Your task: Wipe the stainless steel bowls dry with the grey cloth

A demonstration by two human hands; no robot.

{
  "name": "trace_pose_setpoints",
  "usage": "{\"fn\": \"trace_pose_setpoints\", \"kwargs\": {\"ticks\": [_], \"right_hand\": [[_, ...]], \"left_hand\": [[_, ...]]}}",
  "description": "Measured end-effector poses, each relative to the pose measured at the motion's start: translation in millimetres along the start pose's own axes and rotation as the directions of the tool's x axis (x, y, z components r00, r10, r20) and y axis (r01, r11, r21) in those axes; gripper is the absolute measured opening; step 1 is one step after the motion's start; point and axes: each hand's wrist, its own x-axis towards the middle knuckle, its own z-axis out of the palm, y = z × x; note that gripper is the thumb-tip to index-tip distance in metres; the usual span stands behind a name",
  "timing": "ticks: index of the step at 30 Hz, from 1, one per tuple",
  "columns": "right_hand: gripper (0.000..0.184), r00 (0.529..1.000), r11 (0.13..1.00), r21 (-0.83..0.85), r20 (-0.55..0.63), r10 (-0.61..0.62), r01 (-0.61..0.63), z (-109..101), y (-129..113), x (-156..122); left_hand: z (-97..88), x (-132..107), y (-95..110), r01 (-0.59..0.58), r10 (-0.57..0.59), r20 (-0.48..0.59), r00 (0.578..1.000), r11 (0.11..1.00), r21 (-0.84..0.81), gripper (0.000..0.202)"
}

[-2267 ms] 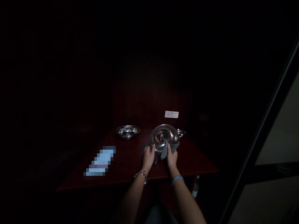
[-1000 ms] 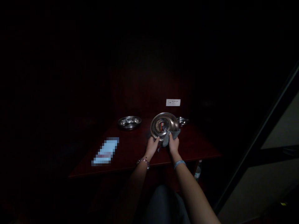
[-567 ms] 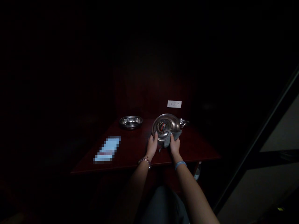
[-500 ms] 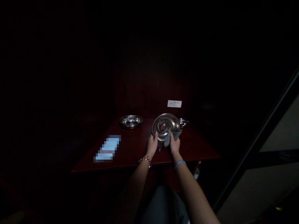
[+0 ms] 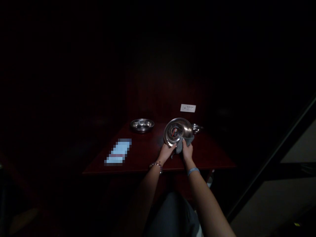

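Note:
A shiny metal bowl (image 5: 185,127) is held up tilted above the dark red table (image 5: 143,154), its base with a dark and red label turned toward me. My left hand (image 5: 167,152) grips the lower left rim, thumb on the near side and fingers hidden behind. At the lower right, my right hand (image 5: 187,150) presses a grey cloth (image 5: 179,147) against the bowl, thumb on top. The cloth folds over the rim and hangs below it.
Another metal bowl (image 5: 142,125) stands upright at the table's back left. Shiny metalware (image 5: 197,128) sits partly hidden behind the held bowl. A blurred-out light blue rectangle (image 5: 118,151) lies at left. A white socket panel (image 5: 188,108) is on the wall; a bottle (image 5: 210,179) shows below the table edge.
My left hand has slid along the rim, its thumb now pointing right toward the cloth. The bowl has turned slightly. The whole view has shifted a little.

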Motion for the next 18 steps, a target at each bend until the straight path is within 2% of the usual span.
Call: {"fn": "trace_pose_setpoints", "kwargs": {"ticks": [7,10,13,18], "right_hand": [[0.048,1.000,1.000,-0.003,-0.017,-0.014,0.014,1,-2,-3],[0.048,0.999,1.000,0.013,-0.030,-0.011,0.012,2,-5,-5],[0.049,0.999,1.000,0.009,-0.037,-0.010,0.011,2,-7,-7],[0.050,1.000,1.000,-0.017,-0.021,0.005,-0.006,1,-10,-8]], "left_hand": [[-1.5,5,-4,0.065,-0.071,-0.107,0.992,0.996,-0.055,0.033],[-2.2,8,-2,0.145,-0.176,-0.198,0.964,0.976,-0.164,0.031],[-3.2,8,3,0.173,-0.241,-0.252,0.937,0.949,-0.263,0.026],[-2.7,6,4,0.146,-0.212,-0.256,0.943,0.956,-0.254,0.022]]}}
